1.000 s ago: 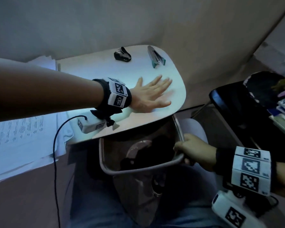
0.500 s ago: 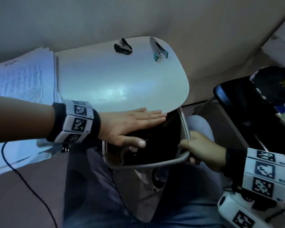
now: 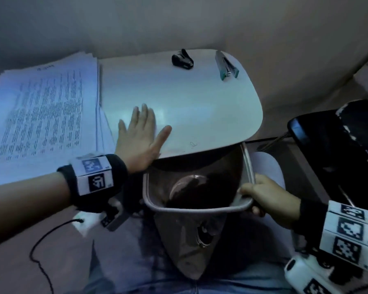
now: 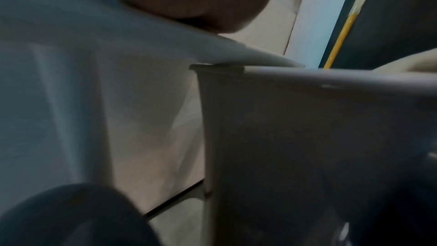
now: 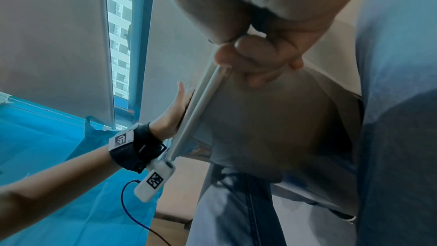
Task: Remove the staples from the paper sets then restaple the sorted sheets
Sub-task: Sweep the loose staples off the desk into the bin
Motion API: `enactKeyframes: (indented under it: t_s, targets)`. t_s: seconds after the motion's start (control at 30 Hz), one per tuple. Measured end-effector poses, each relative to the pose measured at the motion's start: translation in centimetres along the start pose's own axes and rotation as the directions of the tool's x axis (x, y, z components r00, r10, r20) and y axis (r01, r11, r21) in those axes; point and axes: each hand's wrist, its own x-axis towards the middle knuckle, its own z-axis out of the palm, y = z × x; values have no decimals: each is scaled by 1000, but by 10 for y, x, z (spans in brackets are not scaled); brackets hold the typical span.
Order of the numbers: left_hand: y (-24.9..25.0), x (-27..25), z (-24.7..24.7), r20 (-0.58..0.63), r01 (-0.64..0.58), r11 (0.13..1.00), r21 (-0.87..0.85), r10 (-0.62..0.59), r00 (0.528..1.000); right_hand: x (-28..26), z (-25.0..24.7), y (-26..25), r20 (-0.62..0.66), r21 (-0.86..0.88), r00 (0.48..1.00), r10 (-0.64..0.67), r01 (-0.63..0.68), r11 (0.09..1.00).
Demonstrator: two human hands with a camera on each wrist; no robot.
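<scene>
Right hand: the right hand [image 3: 266, 196] has its fingers curled round the rim of a bin [image 3: 197, 209], clamped at the near right corner; the right wrist view shows thumb and fingers wrapped over the edge.
Bin: held tucked under the near edge of the desk [image 3: 200, 102], over the person's lap, its mouth open to the desk edge.
Left hand: the left hand [image 3: 139, 139] lies flat on the desk, fingers straight and spread, gripping nothing, just beside the paper stack [image 3: 43, 115].
Loose staple: a small bent mark that looks like a pulled staple [image 3: 192, 143] lies near the desk's front edge, to the right of the thumb; too small to be sure.
Tools: the staple remover [image 3: 182, 59] and the stapler [image 3: 226, 65] lie untouched at the far edge, well apart from both hands.
Step in hand: probably clearing pulled staples off the desk into the bin.
Next move: likely a flat sweep of the left palm rightward and toward the edge, with the bin kept steady beneath, then a reach for the stapler.
</scene>
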Motion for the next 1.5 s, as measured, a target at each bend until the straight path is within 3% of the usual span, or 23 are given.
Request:
enactKeyframes:
  t_s: [0.1, 0.2, 0.27, 0.33, 0.4, 0.47, 0.5, 0.57, 0.63, 0.7, 0.77, 0.83, 0.9, 0.97, 1.03, 1.07, 1.17, 1.27, 1.37, 1.43, 1.5]
  targets:
    - [38, -1, 13, 25, -155, 988, 15, 155, 988, 1, 3, -2, -28, 2, 1000, -4, 4, 1000]
    - [71, -6, 24, 82, -350, 936, -38, 352, 933, 2, 5, -4, -49, 5, 999, -11, 12, 1000]
    - [80, -13, 22, 93, -443, 857, -265, 479, 873, 4, 5, -5, -40, 2, 999, -15, 15, 1000]
    - [74, -20, 15, 33, -441, 754, -486, 521, 853, 5, 6, -4, -40, -2, 999, -8, 8, 1000]
    - [57, -25, 8, -49, -435, 761, -481, 472, 880, 7, 6, -5, -49, 1, 999, -12, 12, 1000]
    - [32, -23, 0, -95, -346, 887, -306, 333, 938, 9, 5, -5, -59, 8, 998, -17, 18, 1000]
    - [18, -22, -4, -80, -241, 951, -192, 230, 970, 10, 5, -5, -61, 12, 998, -18, 19, 1000]
    - [-4, -21, -8, 1, -25, 999, -46, 25, 1000, 12, 6, -5, -56, 20, 998, -16, 17, 1000]
    - [-8, -22, -3, 52, 39, 999, 34, -40, 998, 13, 8, -5, -58, 22, 998, -20, 21, 1000]
    - [6, -23, 7, 67, -29, 999, 43, 26, 997, 15, 10, -5, -59, 22, 998, -25, 27, 999]
    - [29, -24, 12, 99, -200, 978, -66, 206, 974, 15, 11, -7, -55, 11, 998, -40, 40, 999]
    - [55, -25, 8, 89, -384, 861, -334, 434, 896, 14, 12, -7, -51, 4, 998, -48, 48, 999]
    - [68, -24, 2, -67, -476, 729, -491, 514, 855, 14, 12, -6, -56, 10, 997, -54, 55, 998]
    - [69, -16, -2, -166, -427, 782, -454, 396, 903, 17, 9, -2, -76, 18, 996, -45, 47, 999]
    - [68, -4, -6, -44, -227, 928, -294, 224, 974, 24, 6, 0, -109, 41, 994, -27, 31, 999]
    - [69, 1, -8, 49, -149, 967, -207, 162, 986, 30, 3, 2, -125, 54, 992, -6, 13, 998]
    - [82, 14, -7, 211, -104, 994, -39, 110, 971, 49, -8, 8, -193, 98, 980, 39, -20, 995]
    - [95, 25, -12, 246, -92, 995, 49, 77, 966, 69, -19, 16, -282, 150, 957, 62, -20, 988]
    - [97, 38, -26, 249, -154, 980, 127, 119, 961, 101, -34, 27, -382, 177, 922, 64, 5, 984]
    - [102, 47, -32, 339, -212, 967, 140, 154, 928, 115, -46, 29, -414, 244, 903, 117, -13, 970]
    - [113, 52, -31, 404, -223, 964, 146, 148, 903, 133, -53, 34, -397, 205, 905, 152, -74, 976]
